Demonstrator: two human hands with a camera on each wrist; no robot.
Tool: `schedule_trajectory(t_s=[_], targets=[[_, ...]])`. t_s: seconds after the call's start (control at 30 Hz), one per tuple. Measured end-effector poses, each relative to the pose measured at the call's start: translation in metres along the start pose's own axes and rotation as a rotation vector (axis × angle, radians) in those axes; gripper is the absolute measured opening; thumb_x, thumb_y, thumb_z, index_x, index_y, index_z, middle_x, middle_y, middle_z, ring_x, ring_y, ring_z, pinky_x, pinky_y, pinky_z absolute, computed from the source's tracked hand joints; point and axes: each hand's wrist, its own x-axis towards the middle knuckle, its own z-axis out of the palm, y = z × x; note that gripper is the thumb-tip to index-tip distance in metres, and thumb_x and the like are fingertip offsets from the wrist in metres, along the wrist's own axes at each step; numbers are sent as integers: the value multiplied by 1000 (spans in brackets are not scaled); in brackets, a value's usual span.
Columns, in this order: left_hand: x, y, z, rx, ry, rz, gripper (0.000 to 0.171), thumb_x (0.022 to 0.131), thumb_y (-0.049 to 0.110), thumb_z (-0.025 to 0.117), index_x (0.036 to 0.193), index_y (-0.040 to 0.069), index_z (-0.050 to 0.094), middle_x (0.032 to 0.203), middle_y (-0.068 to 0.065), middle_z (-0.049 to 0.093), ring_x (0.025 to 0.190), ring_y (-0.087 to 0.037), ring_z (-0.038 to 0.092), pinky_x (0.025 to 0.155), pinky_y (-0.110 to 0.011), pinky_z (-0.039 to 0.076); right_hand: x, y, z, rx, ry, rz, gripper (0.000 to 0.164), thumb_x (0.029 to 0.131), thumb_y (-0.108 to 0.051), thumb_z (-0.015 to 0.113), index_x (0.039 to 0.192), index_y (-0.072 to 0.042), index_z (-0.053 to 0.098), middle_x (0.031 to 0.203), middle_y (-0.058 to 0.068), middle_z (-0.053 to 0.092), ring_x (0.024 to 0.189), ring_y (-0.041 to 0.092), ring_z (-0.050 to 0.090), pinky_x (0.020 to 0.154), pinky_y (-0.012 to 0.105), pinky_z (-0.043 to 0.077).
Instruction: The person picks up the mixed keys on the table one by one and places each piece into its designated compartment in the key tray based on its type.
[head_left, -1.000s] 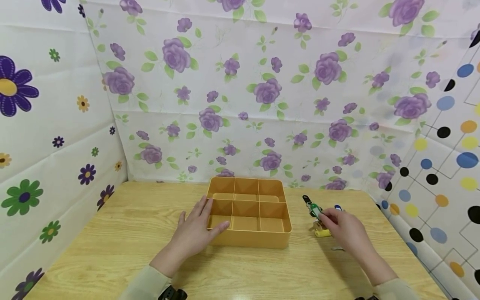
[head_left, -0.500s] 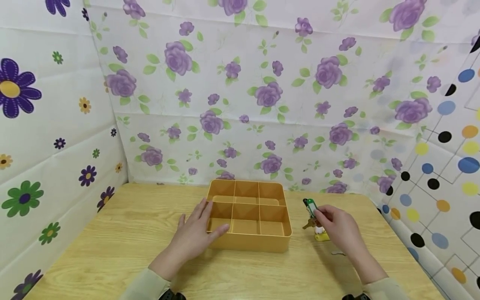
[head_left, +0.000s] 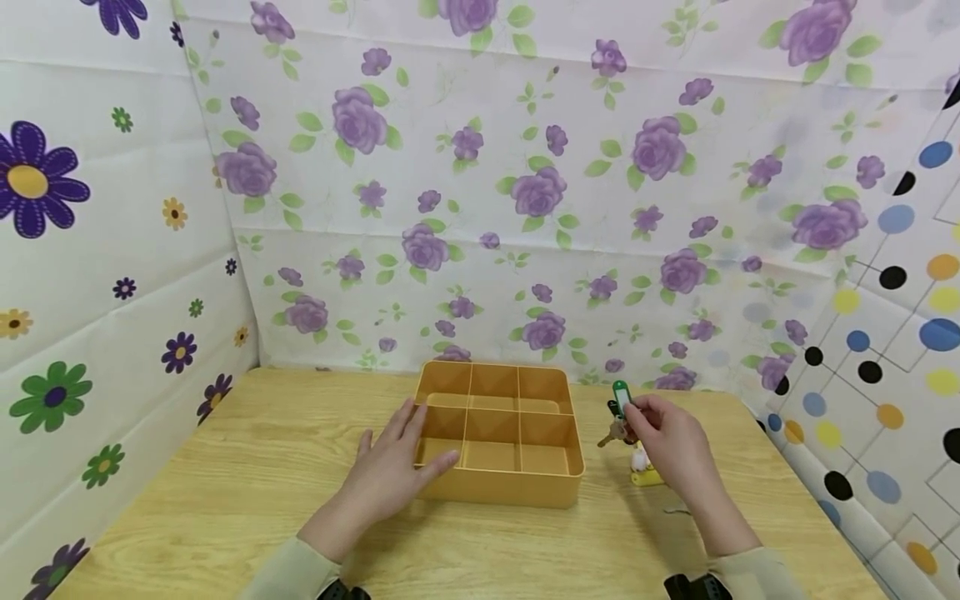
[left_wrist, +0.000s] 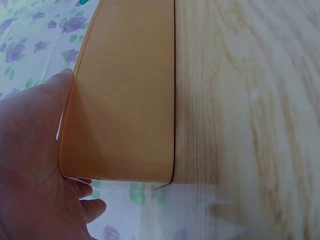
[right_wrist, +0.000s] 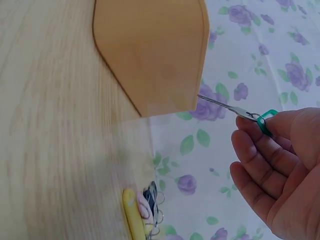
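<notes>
An orange-yellow box (head_left: 502, 487) with several open compartments stands on the wooden table. My left hand (head_left: 390, 467) rests with spread fingers on its left side, the thumb at the front rim. To the right of the box, my right hand (head_left: 675, 442) pinches a green key tag (head_left: 622, 393) with a white label between thumb and fingers. From the tag's ring hangs a metal key (head_left: 615, 432). In the right wrist view the key (right_wrist: 222, 104) points toward the box, and the green tag (right_wrist: 268, 120) is partly hidden by the thumb.
Below the right hand lie a yellow object (head_left: 647, 478), a small white figure (head_left: 639, 461) and, nearer me, a thin silver piece (head_left: 677, 510). A black item (right_wrist: 151, 195) with metal rings lies beside them. A floral cloth (head_left: 487, 250) hangs behind the table.
My right hand has lifted the green key tag from the small items and shifted slightly left, and its key now hangs in view. The left hand stays on the box.
</notes>
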Motion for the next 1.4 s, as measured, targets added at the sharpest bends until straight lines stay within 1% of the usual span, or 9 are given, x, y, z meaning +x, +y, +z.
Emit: schedule_trajectory(t_s=[0.13, 0.37, 0.6, 0.73, 0.83, 1.0, 1.1, 1.23, 1.4], targets=[[1, 1, 0, -4, -7, -1, 109, 103, 82, 51, 176, 5, 24, 183, -17, 11, 163, -44, 30, 124, -83, 6, 3, -4, 2, 13, 30, -21, 33, 116, -35, 62, 125, -7, 77, 97, 0, 81, 86, 19, 75, 75, 37, 59], [0, 1, -1, -8, -10, -2, 112, 102, 85, 48, 176, 5, 23, 183, -16, 11, 164, -43, 28, 124, -82, 5, 9, -12, 5, 55, 36, -18, 34, 116, -36, 62, 125, -6, 77, 94, 1, 80, 81, 15, 74, 71, 33, 60], [0, -1, 0, -17, -12, 0, 109, 103, 81, 51, 176, 5, 24, 183, -18, 12, 163, -45, 29, 123, -84, 6, 17, -18, 10, 77, 39, -23, 36, 115, -37, 63, 128, -6, 76, 95, 1, 81, 86, 23, 76, 63, 33, 55], [2, -1, 1, 3, -7, -3, 108, 104, 81, 52, 176, 6, 23, 183, -18, 12, 164, -44, 28, 124, -83, 7, 23, -20, 13, 99, 42, -29, 36, 115, -35, 64, 129, -5, 76, 97, 1, 82, 92, 25, 78, 73, 35, 61], [2, 0, 1, 7, -6, -5, 108, 104, 80, 52, 176, 6, 24, 183, -17, 12, 165, -42, 26, 124, -82, 7, 26, -22, 15, 122, 45, -21, 35, 115, -35, 65, 127, -5, 77, 98, 2, 82, 92, 22, 79, 81, 39, 64], [0, 1, 1, -3, -3, 1, 107, 103, 80, 53, 176, 5, 26, 183, -18, 14, 165, -43, 25, 125, -82, 7, 31, -25, 19, 166, 53, 13, 36, 114, -36, 65, 127, -4, 76, 100, 3, 83, 94, 23, 80, 82, 36, 64], [0, 1, 2, -11, -7, 0, 106, 104, 79, 54, 176, 6, 25, 183, -17, 14, 165, -43, 24, 125, -81, 6, 34, -28, 22, 191, 53, 18, 36, 115, -35, 65, 128, -4, 76, 101, 3, 83, 95, 23, 81, 90, 41, 64], [0, 1, 2, -5, -10, -6, 106, 104, 80, 53, 176, 7, 25, 183, -16, 13, 166, -42, 22, 125, -81, 6, 39, -32, 25, 208, 55, 9, 34, 115, -34, 64, 128, -5, 77, 101, 3, 83, 95, 23, 81, 100, 55, 60], [0, 2, -1, -6, -3, -2, 107, 104, 80, 52, 176, 6, 26, 183, -18, 14, 166, -42, 21, 125, -81, 5, 43, -36, 30, 240, 49, 11, 33, 115, -32, 64, 125, -3, 77, 102, 6, 84, 96, 25, 81, 102, 55, 59]])
